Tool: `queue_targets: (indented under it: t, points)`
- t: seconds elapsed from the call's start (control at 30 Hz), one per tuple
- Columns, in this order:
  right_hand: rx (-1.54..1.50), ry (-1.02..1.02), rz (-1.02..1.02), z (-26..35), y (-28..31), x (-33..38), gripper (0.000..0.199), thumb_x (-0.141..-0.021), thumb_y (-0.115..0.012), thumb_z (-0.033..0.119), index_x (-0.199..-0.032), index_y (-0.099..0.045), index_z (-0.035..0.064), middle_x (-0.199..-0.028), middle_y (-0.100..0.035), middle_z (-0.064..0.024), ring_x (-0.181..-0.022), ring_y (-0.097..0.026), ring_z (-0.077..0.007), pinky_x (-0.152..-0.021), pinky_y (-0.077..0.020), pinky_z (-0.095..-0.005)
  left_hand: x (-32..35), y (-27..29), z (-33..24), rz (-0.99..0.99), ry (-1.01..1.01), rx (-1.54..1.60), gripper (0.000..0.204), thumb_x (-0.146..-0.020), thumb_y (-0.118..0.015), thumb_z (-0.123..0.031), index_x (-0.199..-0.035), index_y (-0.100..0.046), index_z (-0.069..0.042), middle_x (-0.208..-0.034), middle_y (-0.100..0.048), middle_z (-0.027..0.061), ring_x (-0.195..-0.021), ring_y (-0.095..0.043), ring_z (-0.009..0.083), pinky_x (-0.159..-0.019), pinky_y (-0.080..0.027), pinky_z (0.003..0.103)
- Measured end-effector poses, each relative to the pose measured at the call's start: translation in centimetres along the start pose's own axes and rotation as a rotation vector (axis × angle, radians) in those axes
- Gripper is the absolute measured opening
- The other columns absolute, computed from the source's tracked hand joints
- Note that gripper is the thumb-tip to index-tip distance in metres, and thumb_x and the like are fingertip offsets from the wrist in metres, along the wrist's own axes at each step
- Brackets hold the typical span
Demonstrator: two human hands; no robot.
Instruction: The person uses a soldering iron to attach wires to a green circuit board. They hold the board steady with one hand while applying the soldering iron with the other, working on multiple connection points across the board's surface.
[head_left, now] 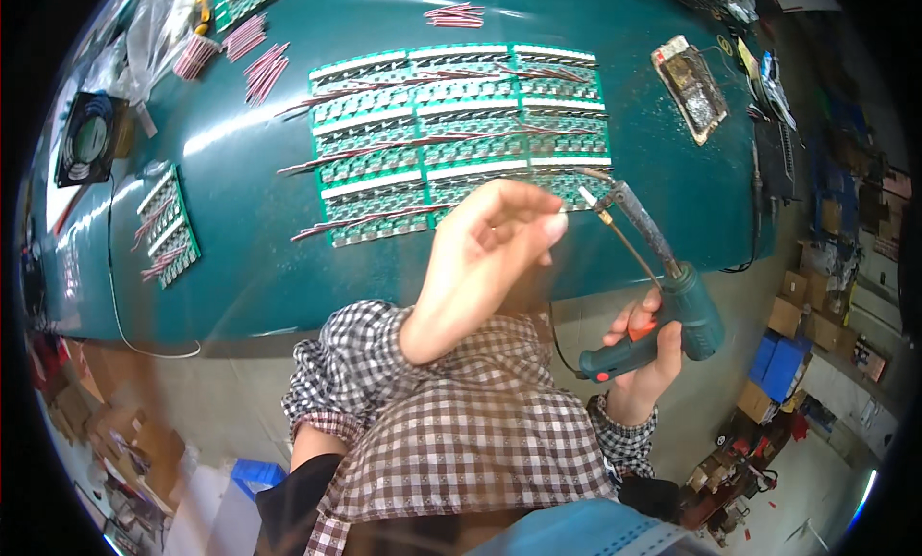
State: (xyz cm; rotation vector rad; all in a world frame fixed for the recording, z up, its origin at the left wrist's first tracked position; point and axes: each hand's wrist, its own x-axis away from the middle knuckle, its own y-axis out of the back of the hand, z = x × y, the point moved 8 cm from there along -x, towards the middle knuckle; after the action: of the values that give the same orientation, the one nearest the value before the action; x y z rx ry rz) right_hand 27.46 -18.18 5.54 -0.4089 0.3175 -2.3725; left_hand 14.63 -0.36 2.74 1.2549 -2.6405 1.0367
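Note:
My right hand (655, 356) grips a dark green soldering gun (695, 314) with a red trigger. The gun's metal barrel (643, 220) and a thin feed tube (629, 249) slant up and left over the near right corner of the circuit boards (370, 193). My left hand (475, 258) is raised in front of the near row, thumb and fingertips pinched close to the gun's tip; anything between them is too small to make out. Thin red-and-black wires (384, 151) lie in lines across the green boards, which form a grid of several panels.
Wire bundles (266, 73) lie at the far left, another wire bundle (453, 15) at the back. A smaller board (169, 228) and a black fan (90, 139) are on the left. A stained solder tray (690, 90) sits at the right. The green table (240, 287) ends before my body.

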Motion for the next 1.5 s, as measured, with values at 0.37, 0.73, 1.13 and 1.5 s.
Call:
queue_targets:
  t: [0.37,0.73,1.13,1.5]
  points:
    - [0.106,-0.066,0.005,-1.9,-2.1,1.2,0.044,-0.092,-0.057,0.039,-0.106,-0.049,-0.0022,-0.08,-0.052,-0.0057,-0.074,-0.06,-0.0174,-0.059,-0.0587,-0.029,-0.2,1.5,2.1,-0.008,0.131,0.416,0.017,-0.094,-0.059,-0.013,-0.103,-0.061,0.001,-0.087,-0.064,0.0043,-0.068,-0.055,0.0053,-0.063,-0.045,0.019]
    - [0.073,-0.101,-0.057,-1.2,-0.4,0.9,0.042,-0.09,-0.061,0.032,-0.106,-0.051,-0.0052,-0.08,-0.055,-0.0086,-0.074,-0.062,-0.0215,-0.062,-0.0602,-0.035,0.9,4.5,-4.2,-0.221,-0.529,-0.493,0.021,-0.085,-0.064,0.002,-0.105,-0.06,0.002,-0.097,-0.062,0.01,-0.086,-0.061,0.0172,-0.074,-0.049,0.028]
    - [0.487,-0.187,-0.025,-0.8,-1.2,0.0,0.045,-0.085,-0.067,0.029,-0.108,-0.053,-0.0071,-0.082,-0.055,-0.0105,-0.072,-0.061,-0.0209,-0.059,-0.0561,-0.0323,-0.2,4.0,-3.6,-0.173,-0.549,-1.416,0.013,-0.07,-0.066,-0.006,-0.076,-0.055,-0.008,-0.076,-0.05,0.0075,-0.073,-0.052,0.0264,-0.067,-0.04,0.038]
    - [0.472,-0.266,-0.016,-1.6,-0.6,0.1,0.033,-0.081,-0.069,0.019,-0.098,-0.059,-0.0074,-0.086,-0.06,-0.0145,-0.076,-0.065,-0.0255,-0.068,-0.0567,-0.0376,-1.4,3.5,-2.9,-0.163,-0.437,-1.44,0.014,-0.071,-0.067,-0.002,-0.079,-0.058,-0.007,-0.077,-0.056,0.0074,-0.074,-0.055,0.0282,-0.067,-0.041,0.038]
